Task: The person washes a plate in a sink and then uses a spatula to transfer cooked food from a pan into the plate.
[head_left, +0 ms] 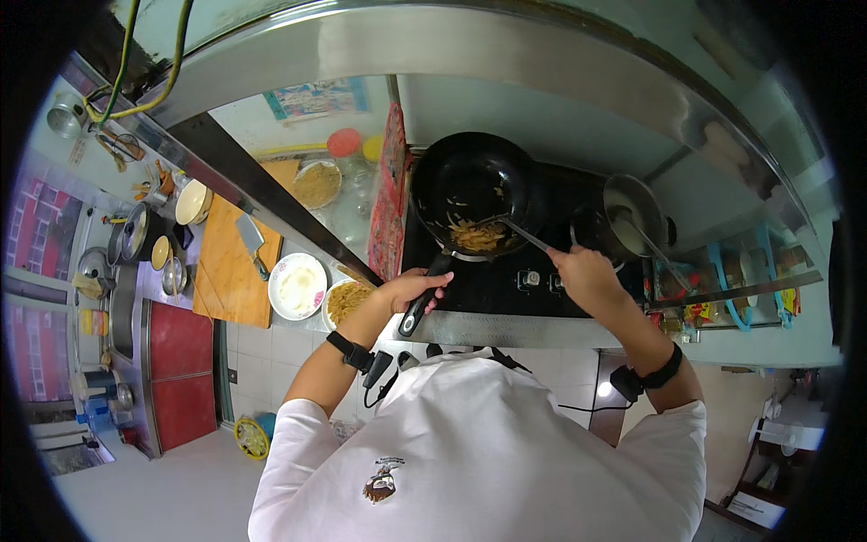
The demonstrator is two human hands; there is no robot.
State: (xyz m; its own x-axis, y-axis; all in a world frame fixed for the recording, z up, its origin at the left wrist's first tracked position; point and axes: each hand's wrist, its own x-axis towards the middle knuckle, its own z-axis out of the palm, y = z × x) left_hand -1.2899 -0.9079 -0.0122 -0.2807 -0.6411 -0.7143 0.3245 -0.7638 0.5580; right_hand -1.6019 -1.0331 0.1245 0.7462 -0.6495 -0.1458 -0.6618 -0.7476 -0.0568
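Observation:
My left hand grips the black handle of a wok, which sits tilted on the left side of a black gas stove. Low in the wok lies a small heap of yellow-brown cooked strips, with a few stray bits up its wall. My right hand is closed around the shaft of a metal spatula; its blade rests at the strips. Just left of my left hand stands a bowl of similar strips, partly hidden by my forearm.
On the right burner stands a pot with a ladle in it. Leftward are a white plate, a wooden cutting board with a cleaver, and a red plastic-covered partition. A metal range hood hangs overhead.

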